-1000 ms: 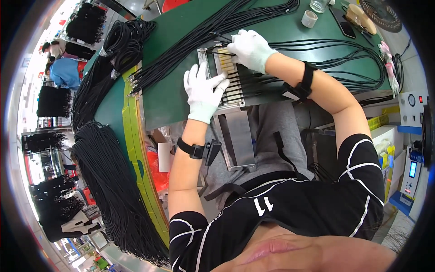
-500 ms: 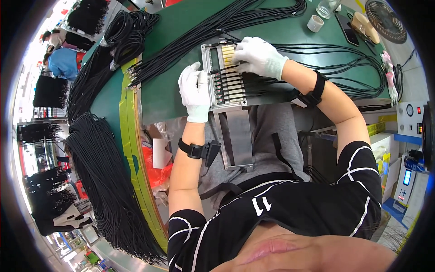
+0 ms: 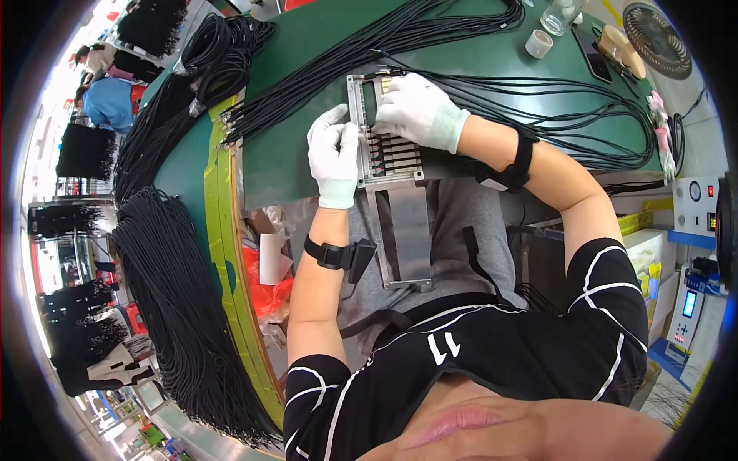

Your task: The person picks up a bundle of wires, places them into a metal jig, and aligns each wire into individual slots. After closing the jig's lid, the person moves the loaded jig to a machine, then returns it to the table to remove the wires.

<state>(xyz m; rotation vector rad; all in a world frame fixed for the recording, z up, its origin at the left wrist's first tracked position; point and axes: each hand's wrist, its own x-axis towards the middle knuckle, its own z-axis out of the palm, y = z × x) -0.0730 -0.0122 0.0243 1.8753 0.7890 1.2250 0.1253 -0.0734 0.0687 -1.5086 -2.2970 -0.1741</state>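
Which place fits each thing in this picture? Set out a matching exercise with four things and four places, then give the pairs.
Things:
1. left hand
2. right hand
3. tape roll
4. small fan

Places:
A. far right corner of the table
B. left edge of the metal fixture
C. top of the metal fixture
D. beside the glass jar

Pairs: 1-B, 2-C, 3-D, 4-A

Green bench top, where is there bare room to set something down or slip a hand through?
Bare patch of green bench top: left of the metal fixture and left hand, below the black cable bundle. A smaller strip lies between that bundle and the tape roll. Crowded: right of the right hand, among looping cables.
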